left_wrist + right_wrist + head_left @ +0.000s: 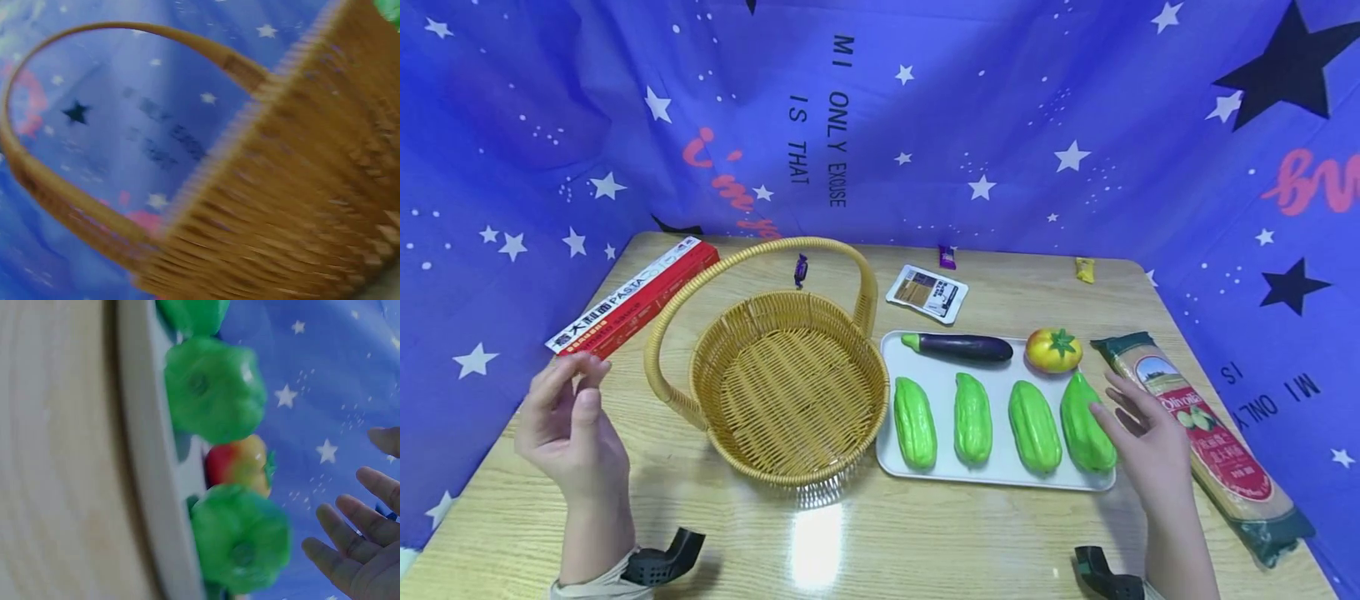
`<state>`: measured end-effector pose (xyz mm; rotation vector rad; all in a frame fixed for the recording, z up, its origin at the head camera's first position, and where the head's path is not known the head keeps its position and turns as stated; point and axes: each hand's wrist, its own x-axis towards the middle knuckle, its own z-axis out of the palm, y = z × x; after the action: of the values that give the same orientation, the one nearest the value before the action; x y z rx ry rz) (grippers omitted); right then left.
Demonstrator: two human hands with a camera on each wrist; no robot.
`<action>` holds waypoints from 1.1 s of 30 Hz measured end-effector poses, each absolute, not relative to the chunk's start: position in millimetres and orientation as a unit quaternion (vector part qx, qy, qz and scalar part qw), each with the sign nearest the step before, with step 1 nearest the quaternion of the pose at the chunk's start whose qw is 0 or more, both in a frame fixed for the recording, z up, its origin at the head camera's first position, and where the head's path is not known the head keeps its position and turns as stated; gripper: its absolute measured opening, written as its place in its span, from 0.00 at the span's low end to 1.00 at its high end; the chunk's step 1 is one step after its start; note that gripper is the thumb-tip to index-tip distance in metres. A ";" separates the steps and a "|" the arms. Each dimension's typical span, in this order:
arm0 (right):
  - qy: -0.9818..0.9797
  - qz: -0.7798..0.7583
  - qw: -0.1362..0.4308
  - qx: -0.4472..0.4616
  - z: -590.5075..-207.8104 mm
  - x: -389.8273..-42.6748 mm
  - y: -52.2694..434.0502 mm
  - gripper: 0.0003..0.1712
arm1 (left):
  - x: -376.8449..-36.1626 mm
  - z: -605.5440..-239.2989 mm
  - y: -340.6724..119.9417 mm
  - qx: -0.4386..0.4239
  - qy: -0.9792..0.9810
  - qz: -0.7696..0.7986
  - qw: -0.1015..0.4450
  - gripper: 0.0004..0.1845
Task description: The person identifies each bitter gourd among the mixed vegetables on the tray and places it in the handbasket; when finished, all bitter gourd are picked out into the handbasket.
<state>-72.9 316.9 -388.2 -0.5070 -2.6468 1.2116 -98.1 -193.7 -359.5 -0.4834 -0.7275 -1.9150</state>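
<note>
Right hand (1150, 442) nears "Olivoilà" pasta pack (1206, 437); red box (634, 297) reads "PASTA".

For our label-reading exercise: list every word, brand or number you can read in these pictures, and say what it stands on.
"PASTA": red and white box; its other print is too small.
"Olivoila", hard to make out: spaghetti packet; the rest is unreadable.
"MI ONLY EXCUSE", "IS THAT": blue backdrop.
"MI ONLY", "IS": backdrop, lower right.
White card: too small.

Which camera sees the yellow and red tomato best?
The head view: the tomato sits whole and sharp on the white tray, beside the eggplant. The right wrist view shows it blurred, partly hidden between green gourds. The left wrist view misses it.
</note>
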 end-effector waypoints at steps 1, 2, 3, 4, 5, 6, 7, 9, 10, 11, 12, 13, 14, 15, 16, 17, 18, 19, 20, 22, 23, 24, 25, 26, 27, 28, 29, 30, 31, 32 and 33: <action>-0.892 0.405 0.086 -0.181 -390.2 -73.4 319.2 0.33 | -99.8 -367.8 -194.5 -0.189 -0.302 -0.795 0.490 0.14; -0.892 0.404 0.081 -0.186 -392.0 -73.8 320.8 0.33 | -100.9 -375.7 -194.6 -0.181 -0.307 -0.798 0.485 0.14; -0.892 0.403 0.077 -0.189 -393.7 -74.0 322.1 0.33 | -101.7 -383.0 -194.4 -0.174 -0.314 -0.801 0.479 0.14; -0.892 0.403 0.074 -0.190 -395.4 -73.9 323.4 0.33 | -102.6 -389.7 -194.1 -0.170 -0.318 -0.804 0.473 0.15; -0.894 0.401 0.067 -0.190 -397.0 -74.0 324.9 0.34 | -103.5 -395.1 -193.0 -0.169 -0.319 -0.807 0.467 0.14; -0.895 0.402 0.059 -0.187 -398.6 -73.8 326.3 0.34 | -104.4 -399.7 -191.8 -0.170 -0.323 -0.810 0.460 0.15; -0.898 0.398 0.052 -0.183 -399.9 -73.4 327.5 0.35 | -105.1 -403.8 -190.8 -0.172 -0.326 -0.812 0.453 0.15; -0.905 0.387 0.038 -0.170 -403.0 -72.6 329.8 0.36 | -106.4 -409.7 -188.6 -0.172 -0.336 -0.814 0.440 0.15; -0.908 0.383 0.028 -0.167 -404.4 -72.1 330.5 0.37 | -106.7 -412.0 -187.5 -0.174 -0.339 -0.816 0.434 0.15; -0.912 0.375 0.019 -0.164 -405.5 -71.8 331.2 0.37 | -106.8 -413.8 -186.4 -0.176 -0.341 -0.818 0.428 0.15; -0.915 0.369 0.011 -0.160 -406.6 -71.7 331.7 0.38 | -106.7 -415.2 -185.4 -0.179 -0.343 -0.819 0.423 0.15; -0.919 0.363 0.003 -0.158 -407.7 -71.9 332.1 0.39 | -106.5 -416.3 -184.5 -0.182 -0.343 -0.821 0.419 0.15; -0.920 0.359 -0.008 -0.156 -408.6 -72.1 332.4 0.40 | -106.4 -417.3 -183.6 -0.184 -0.344 -0.821 0.416 0.15; -0.921 0.355 -0.021 -0.157 -409.3 -72.2 332.6 0.41 | -106.1 -418.2 -183.0 -0.187 -0.343 -0.823 0.413 0.15; -0.922 0.353 -0.033 -0.158 -409.9 -72.4 332.8 0.42 | -105.9 -418.8 -182.6 -0.190 -0.340 -0.824 0.411 0.15; -0.922 0.351 -0.042 -0.158 -410.2 -72.7 333.0 0.42 | -105.8 -419.2 -182.4 -0.192 -0.339 -0.825 0.409 0.15; -0.921 0.352 -0.050 -0.159 -410.3 -72.9 333.2 0.43 | -105.9 -419.7 -182.2 -0.194 -0.338 -0.826 0.408 0.16; -0.921 0.351 -0.057 -0.160 -410.3 -73.1 333.0 0.43 | -105.9 -420.0 -182.4 -0.195 -0.339 -0.826 0.406 0.16; -0.921 0.349 -0.062 -0.161 -410.2 -73.3 332.8 0.43 | -105.9 -420.3 -182.6 -0.196 -0.339 -0.826 0.405 0.17; -0.922 0.347 -0.065 -0.162 -409.6 -73.8 332.2 0.43 | -105.8 -421.0 -182.8 -0.199 -0.339 -0.827 0.402 0.17; -0.922 0.345 -0.066 -0.163 -409.4 -74.0 331.9 0.43 | -105.8 -421.3 -182.8 -0.200 -0.339 -0.827 0.401 0.18; -0.924 0.341 -0.066 -0.161 -409.3 -74.2 331.6 0.43 | -105.7 -421.6 -182.8 -0.201 -0.340 -0.827 0.400 0.18; -0.924 0.339 -0.067 -0.161 -409.3 -74.5 331.3 0.43 | -105.7 -421.8 -182.7 -0.202 -0.341 -0.827 0.399 0.18; -0.925 0.336 -0.068 -0.161 -409.4 -74.6 331.1 0.43 | -105.6 -422.1 -182.6 -0.203 -0.342 -0.827 0.399 0.18; -0.926 0.334 -0.068 -0.161 -409.5 -74.8 330.9 0.43 | -105.6 -422.3 -182.5 -0.203 -0.342 -0.826 0.398 0.19; -0.928 0.331 -0.068 -0.160 -409.7 -75.0 330.9 0.43 | -105.6 -422.5 -182.4 -0.203 -0.343 -0.826 0.398 0.19; -0.928 0.329 -0.068 -0.159 -409.9 -75.1 330.9 0.43 | -105.8 -422.6 -182.5 -0.203 -0.343 -0.826 0.398 0.19; -0.929 0.327 -0.069 -0.159 -410.0 -75.2 330.9 0.43 | -105.9 -422.8 -182.5 -0.202 -0.343 -0.826 0.399 0.19; -0.930 0.325 -0.068 -0.158 -410.1 -75.3 330.8 0.43 | -106.0 -423.0 -182.7 -0.202 -0.343 -0.826 0.399 0.19; -0.931 0.323 -0.068 -0.157 -410.1 -75.3 330.7 0.43 | -106.2 -423.0 -182.8 -0.201 -0.343 -0.826 0.400 0.19; -0.932 0.321 -0.066 -0.155 -410.1 -75.4 330.6 0.43 | -106.4 -423.1 -182.9 -0.200 -0.343 -0.825 0.401 0.18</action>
<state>-75.4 330.6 -410.1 -0.5098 -3.0577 1.0546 -106.4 -182.9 -423.1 -0.5064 -0.8679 -2.0860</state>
